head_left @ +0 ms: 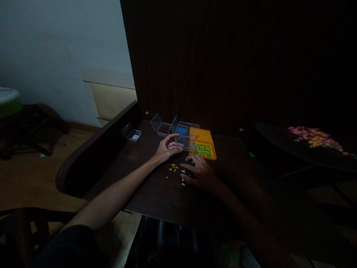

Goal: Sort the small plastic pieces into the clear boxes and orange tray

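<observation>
My left hand (pixel 167 148) is closed on the near left edge of a clear plastic box (pixel 187 144), thumb in front and fingers behind. Small white pieces (pixel 183 178) lie on the dark table, and over them hovers my right hand (pixel 201 172), its thumb and forefinger apart and nothing visible between them. Just left of these is a loose group of small yellow pieces (pixel 173 167). Beyond my right hand, an orange tray (pixel 213 149) with many green pieces stands partly behind the clear box. Dim light hides the right hand's lower fingers.
At the back stand an open clear case of dark red pieces (pixel 164 128) and a clear case of blue pieces (pixel 182 130). A small open case (pixel 135 135) sits farther left. A raised wooden side (pixel 92 149) bounds the table's left. Colourful pieces (pixel 315 137) lie on a dark surface at right.
</observation>
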`<state>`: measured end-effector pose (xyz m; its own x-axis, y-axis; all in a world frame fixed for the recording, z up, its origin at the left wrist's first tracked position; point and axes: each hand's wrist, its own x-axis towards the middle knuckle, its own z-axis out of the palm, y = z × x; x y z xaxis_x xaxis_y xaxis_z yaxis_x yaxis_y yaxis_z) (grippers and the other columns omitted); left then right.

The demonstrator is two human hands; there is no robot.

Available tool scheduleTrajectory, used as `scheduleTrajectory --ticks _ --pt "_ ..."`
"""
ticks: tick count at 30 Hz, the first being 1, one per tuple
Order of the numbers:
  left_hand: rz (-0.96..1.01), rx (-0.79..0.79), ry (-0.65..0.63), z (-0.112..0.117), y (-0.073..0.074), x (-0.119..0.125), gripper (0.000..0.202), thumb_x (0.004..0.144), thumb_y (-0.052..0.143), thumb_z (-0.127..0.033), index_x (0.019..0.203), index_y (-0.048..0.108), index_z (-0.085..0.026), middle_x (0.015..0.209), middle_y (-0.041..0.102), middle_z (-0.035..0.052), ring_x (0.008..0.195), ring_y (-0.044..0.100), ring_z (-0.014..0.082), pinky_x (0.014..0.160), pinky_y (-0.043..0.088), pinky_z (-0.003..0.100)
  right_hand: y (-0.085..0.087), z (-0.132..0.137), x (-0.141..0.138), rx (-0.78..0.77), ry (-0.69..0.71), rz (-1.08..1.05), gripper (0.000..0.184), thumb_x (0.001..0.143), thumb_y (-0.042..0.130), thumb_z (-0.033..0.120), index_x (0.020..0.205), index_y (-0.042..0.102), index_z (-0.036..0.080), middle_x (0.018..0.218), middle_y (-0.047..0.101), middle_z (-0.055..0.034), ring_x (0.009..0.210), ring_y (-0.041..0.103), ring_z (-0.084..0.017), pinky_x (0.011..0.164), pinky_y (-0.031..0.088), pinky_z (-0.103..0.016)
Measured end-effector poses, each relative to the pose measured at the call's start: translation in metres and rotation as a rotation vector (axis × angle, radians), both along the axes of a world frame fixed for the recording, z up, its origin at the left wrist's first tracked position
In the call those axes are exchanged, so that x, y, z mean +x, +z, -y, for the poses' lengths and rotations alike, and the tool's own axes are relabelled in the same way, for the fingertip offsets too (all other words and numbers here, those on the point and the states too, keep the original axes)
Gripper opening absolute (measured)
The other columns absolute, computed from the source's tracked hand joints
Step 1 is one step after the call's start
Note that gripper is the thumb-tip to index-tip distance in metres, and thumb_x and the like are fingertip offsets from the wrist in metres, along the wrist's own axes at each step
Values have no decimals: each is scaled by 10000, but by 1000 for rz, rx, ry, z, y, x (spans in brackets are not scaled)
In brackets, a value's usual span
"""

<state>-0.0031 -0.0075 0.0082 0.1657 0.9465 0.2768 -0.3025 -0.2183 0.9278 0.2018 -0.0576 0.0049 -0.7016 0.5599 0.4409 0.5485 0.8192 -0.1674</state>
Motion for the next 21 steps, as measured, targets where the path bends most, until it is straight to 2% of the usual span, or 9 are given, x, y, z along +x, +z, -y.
scheduleTrajectory --ticks 4,13,17,21 --pt "-2 -2 -1 0 0 0 580 615 802 -166 1139 553 -175 1239 572 112 918 686 177 740 551 257 -4 1 -3 25 -7 52 402 873 609 424 1213 649 214 1142 572 -134 1016 521 -273 863 443 -447" --pt "-7 -22 2 2 3 0 600 597 812 -169 1137 551 -174 1206 589 105 925 684 188 759 549 277 2 5 -4 65 -19 136 387 890 577 441 1207 659 235 1155 580 -137 986 522 -284 820 434 -436" --pt "-5 -26 5 1 2 0 608 598 814 -173 1147 553 -171 1221 589 115 937 684 198 770 550 290 5 4 -2 41 -18 94 355 896 572 426 1174 675 231 1132 586 -133 977 527 -278 829 436 -436" --pt "2 -29 9 1 1 0 617 602 814 -166 1160 551 -166 1242 584 124 929 686 192 755 554 269 8 4 -1 26 -49 37 393 903 558 416 1195 651 171 1104 596 -147 983 535 -278 849 443 -442"
